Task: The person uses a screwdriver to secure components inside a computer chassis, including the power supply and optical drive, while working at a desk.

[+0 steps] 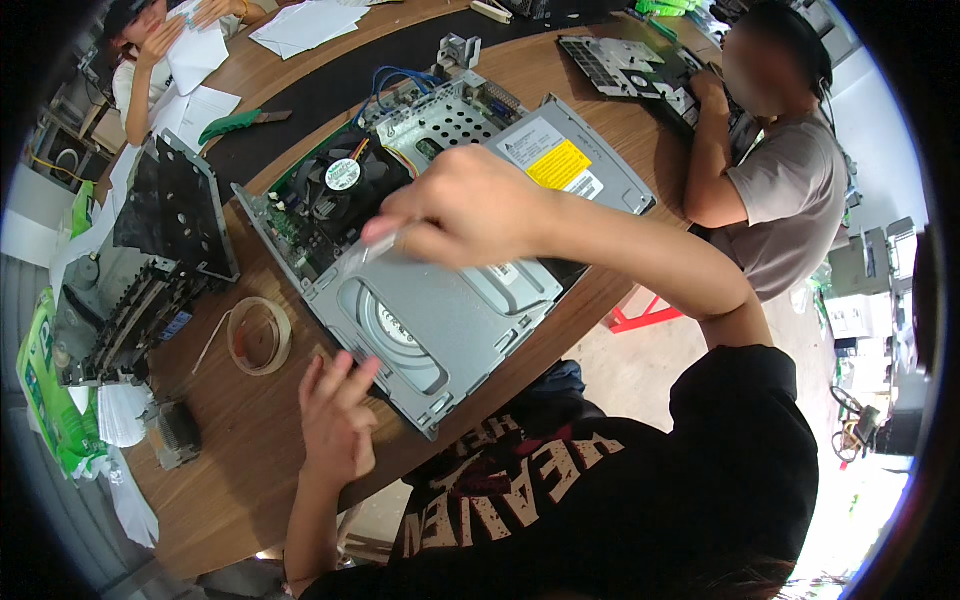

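Observation:
An opened desktop computer case [480, 335] lies tilted across the table before me. My right hand [470, 205] is closed above its middle, slightly blurred. A pale, thin strip shows under its fingers, too smeared to name. Beneath and beside that hand are a black cooling fan [345, 175] with a round white label and a silver optical drive [570, 150] with a yellow label. A hard drive [395, 325] shows through an opening in the metal cover. My left hand [340, 415] has its fingers apart at the case's near left edge and holds nothing.
A tape roll [258, 337] and a heat sink [172, 435] lie left, near a black dismantled casing [175, 215]. Beyond is a green-handled tool [240, 124]. One co-worker [775, 150] handles a dark panel [640, 75] at right; another, upper left, holds papers [195, 55].

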Tool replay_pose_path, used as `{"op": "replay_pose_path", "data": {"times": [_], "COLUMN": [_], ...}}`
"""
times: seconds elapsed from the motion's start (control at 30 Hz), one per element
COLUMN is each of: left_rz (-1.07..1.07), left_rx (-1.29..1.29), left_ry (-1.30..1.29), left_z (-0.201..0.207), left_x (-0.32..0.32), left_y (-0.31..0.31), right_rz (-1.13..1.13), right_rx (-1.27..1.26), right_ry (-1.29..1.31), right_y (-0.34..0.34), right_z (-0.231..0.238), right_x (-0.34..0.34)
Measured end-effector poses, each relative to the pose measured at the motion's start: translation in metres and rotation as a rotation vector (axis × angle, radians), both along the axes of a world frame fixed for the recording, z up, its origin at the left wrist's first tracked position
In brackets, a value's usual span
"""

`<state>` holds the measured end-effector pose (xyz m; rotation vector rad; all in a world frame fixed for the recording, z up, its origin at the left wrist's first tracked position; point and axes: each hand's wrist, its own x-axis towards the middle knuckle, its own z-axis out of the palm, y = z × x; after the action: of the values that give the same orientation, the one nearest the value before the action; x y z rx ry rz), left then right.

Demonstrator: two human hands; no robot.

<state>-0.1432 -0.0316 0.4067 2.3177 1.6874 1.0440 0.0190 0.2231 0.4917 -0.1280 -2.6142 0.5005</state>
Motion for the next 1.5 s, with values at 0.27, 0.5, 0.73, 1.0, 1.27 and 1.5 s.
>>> {"op": "replay_pose_path", "data": {"times": [0.27, 0.5, 0.73, 1.0, 1.27, 1.5], "left_rz": [-0.117, -0.111, -0.098, -0.099, -0.049, -0.015], "left_rx": [-0.06, -0.036, -0.057, -0.038, 0.011, 0.028], "left_ry": [-0.1, -0.14, -0.159, -0.146, -0.086, -0.078], "left_z": [-0.006, -0.005, -0.001, -0.006, -0.02, -0.025], "left_x": [0.012, 0.013, 0.014, 0.015, 0.014, 0.013], "left_y": [0.002, 0.002, 0.002, 0.003, -0.001, -0.002], "right_rz": [0.019, 0.043, 0.086, 0.047, -0.065, -0.032], "right_rx": [0.032, 0.068, -0.013, -0.105, 0.161, 0.174], "right_ry": [-0.118, -0.165, -0.165, 0.034, -0.002, 0.108], "right_y": [-0.002, -0.003, -0.009, -0.009, -0.056, -0.071], "right_z": [-0.006, -0.007, -0.003, -0.001, -0.003, -0.018], "right_x": [-0.01, -0.013, -0.013, -0.007, 0.038, 0.05]}}
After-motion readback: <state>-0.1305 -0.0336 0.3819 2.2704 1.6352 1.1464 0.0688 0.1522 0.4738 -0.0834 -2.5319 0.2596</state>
